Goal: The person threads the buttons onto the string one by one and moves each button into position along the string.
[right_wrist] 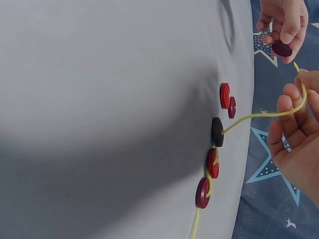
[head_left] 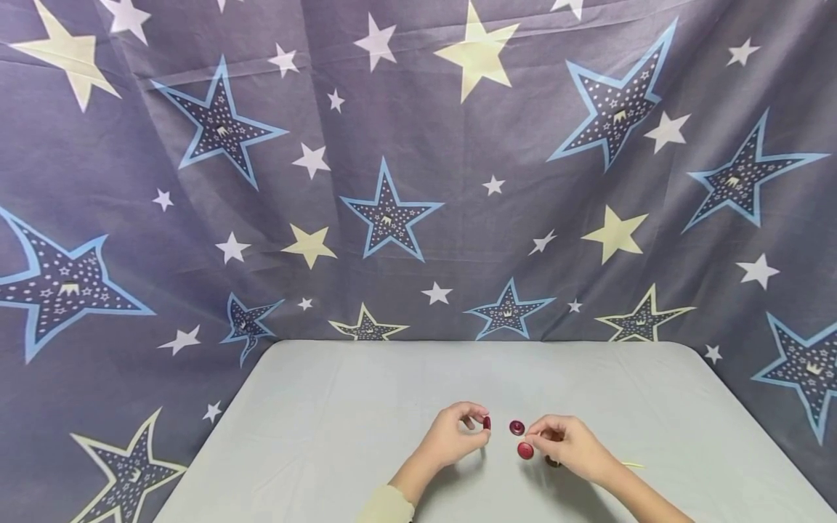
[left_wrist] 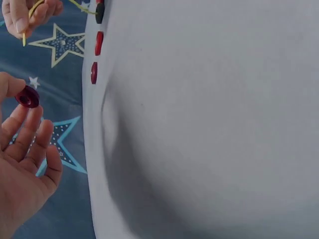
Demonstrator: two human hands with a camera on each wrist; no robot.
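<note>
My left hand (head_left: 450, 437) pinches a dark red button (left_wrist: 27, 97) between thumb and fingertips, above the table. Opposite it, my right hand (head_left: 578, 450) pinches a yellow string (right_wrist: 259, 115) near its tip, which points toward that button with a small gap between them. In the right wrist view the string runs down to a black button (right_wrist: 218, 132), then through a red button (right_wrist: 213, 163) and a dark red one (right_wrist: 202, 192), all on the table. In the head view my right hand mostly hides these strung buttons.
Two loose buttons lie on the pale table (head_left: 366, 407) between my hands: a bright red one (head_left: 525, 450) and a darker red one (head_left: 516, 427). The string's tail (head_left: 633, 464) shows right of my right hand. A star-patterned curtain (head_left: 418, 276) hangs behind the table.
</note>
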